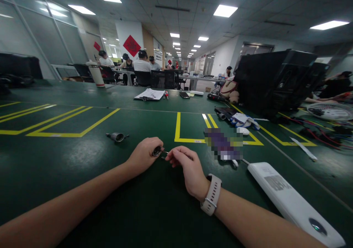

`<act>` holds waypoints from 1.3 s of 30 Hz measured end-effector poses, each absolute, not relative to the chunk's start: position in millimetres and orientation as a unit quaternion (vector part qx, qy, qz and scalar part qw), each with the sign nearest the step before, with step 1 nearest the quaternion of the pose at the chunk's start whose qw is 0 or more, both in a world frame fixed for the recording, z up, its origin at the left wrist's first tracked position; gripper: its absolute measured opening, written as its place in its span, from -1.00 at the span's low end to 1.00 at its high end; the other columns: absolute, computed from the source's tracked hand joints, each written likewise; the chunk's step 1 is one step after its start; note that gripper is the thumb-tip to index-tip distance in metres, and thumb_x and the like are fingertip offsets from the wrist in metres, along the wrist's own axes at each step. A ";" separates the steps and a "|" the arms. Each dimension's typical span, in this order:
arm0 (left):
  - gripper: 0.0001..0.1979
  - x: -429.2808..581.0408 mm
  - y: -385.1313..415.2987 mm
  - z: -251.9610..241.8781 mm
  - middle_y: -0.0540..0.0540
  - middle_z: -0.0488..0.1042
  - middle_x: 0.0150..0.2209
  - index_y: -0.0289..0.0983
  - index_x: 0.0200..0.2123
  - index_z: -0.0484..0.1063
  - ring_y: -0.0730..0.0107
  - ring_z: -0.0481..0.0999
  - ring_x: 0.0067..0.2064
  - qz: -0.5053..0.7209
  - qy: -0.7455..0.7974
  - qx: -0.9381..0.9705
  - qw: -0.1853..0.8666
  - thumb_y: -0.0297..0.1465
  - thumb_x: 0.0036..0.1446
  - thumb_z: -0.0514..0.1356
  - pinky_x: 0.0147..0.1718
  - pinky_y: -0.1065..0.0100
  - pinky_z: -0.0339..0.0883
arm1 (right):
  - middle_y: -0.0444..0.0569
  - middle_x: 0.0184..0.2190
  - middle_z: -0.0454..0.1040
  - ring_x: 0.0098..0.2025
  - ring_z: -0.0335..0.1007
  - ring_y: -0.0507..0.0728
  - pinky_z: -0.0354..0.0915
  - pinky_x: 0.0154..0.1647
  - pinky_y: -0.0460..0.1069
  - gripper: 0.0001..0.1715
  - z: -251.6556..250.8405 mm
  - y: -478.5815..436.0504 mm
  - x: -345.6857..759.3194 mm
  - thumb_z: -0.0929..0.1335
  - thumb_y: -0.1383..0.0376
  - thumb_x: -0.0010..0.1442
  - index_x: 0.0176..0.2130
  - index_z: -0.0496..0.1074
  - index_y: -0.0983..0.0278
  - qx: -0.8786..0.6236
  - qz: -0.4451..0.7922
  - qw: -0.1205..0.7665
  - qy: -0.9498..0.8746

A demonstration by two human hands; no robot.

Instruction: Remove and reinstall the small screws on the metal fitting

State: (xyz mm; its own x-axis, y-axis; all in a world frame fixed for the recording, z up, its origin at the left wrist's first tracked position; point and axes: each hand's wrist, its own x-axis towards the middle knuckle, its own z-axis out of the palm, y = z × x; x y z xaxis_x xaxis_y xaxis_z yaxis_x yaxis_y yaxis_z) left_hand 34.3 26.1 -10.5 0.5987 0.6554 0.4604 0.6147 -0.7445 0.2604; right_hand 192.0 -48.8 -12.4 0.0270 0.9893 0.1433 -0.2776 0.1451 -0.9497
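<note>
My left hand [146, 152] is closed around a round, hollow metal part [156, 151], its dark opening turned towards my other hand. Fingers of my right hand [187, 167] pinch a thin metal piece [165, 152] close to that opening; its exact kind is too small to make out. Most of the part's body is hidden in my left palm. To the left, apart from both hands, a grey metal cone-shaped piece [118, 137] with a hollow end lies on its side on the green tabletop [110, 189].
At right lies a long white device [292, 200] with a cable, beside a blurred-out phone-like object [223, 145]. White-and-blue gloves [244, 120], black boxes [273, 82] and wires [322, 130] stand farther right. A clipboard [149, 94] and white cup [96, 75] are ahead. Several people sit beyond.
</note>
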 end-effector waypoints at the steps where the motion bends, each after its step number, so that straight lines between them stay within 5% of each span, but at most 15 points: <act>1: -0.90 34.5 25.3 -10.2 0.01 0.33 -0.49 -0.26 -0.49 0.26 0.37 0.33 -0.40 0.261 0.355 0.897 0.023 -0.55 0.00 0.07 -0.40 0.37 0.16 | -0.08 -0.51 0.46 -0.42 0.31 0.05 0.18 -0.40 -0.05 -0.78 -12.3 -49.0 192.0 0.30 0.28 0.08 -0.50 0.47 0.30 -0.393 0.523 0.597 -0.465; 8: -0.88 33.9 18.5 -6.6 -0.04 0.36 -0.46 -0.28 -0.45 0.32 0.32 0.32 -0.40 0.210 0.337 0.917 -0.032 -0.57 0.03 0.04 -0.40 0.33 0.12 | -0.06 -0.56 0.47 -0.49 0.28 0.02 0.17 -0.41 -0.05 -0.80 -8.9 -46.1 194.8 0.30 0.33 0.01 -0.54 0.46 0.34 -0.379 0.583 0.602 -0.392; 19: -0.84 31.8 27.9 -8.0 0.06 0.25 -0.53 -0.26 -0.54 0.19 0.47 0.28 -0.47 0.290 0.306 0.898 0.128 -0.43 0.08 0.08 -0.48 0.44 0.13 | -0.06 -0.55 0.47 -0.50 0.27 0.02 0.15 -0.43 -0.06 -0.80 -7.8 -45.3 195.3 0.29 0.31 0.01 -0.52 0.46 0.34 -0.354 0.606 0.604 -0.377; 27: -0.90 32.6 26.7 -8.7 -0.01 0.35 -0.48 -0.28 -0.46 0.30 0.38 0.32 -0.41 0.223 0.302 0.927 0.021 -0.55 0.05 0.05 -0.38 0.35 0.12 | -0.05 -0.54 0.47 -0.47 0.29 0.02 0.17 -0.43 -0.07 -0.79 -13.6 -44.7 194.3 0.31 0.29 0.03 -0.53 0.46 0.33 -0.383 0.561 0.604 -0.418; 39: -0.88 31.9 26.3 -8.2 0.02 0.32 -0.50 -0.27 -0.51 0.26 0.40 0.30 -0.43 0.252 0.322 0.911 0.050 -0.48 0.07 0.08 -0.39 0.37 0.12 | -0.05 -0.62 0.45 -0.57 0.27 -0.01 0.16 -0.51 -0.09 -0.78 -10.9 -40.7 200.1 0.29 0.29 -0.01 -0.56 0.43 0.37 -0.369 0.629 0.596 -0.336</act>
State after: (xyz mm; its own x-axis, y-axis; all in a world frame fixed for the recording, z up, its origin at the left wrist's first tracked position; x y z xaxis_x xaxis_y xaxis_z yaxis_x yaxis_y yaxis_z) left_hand 31.9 26.3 -8.2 0.6653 0.6122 0.4274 0.5614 -0.7876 0.2542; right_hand 200.1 -40.7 -10.9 -0.0160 0.9979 -0.0632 -0.5020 -0.0627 -0.8626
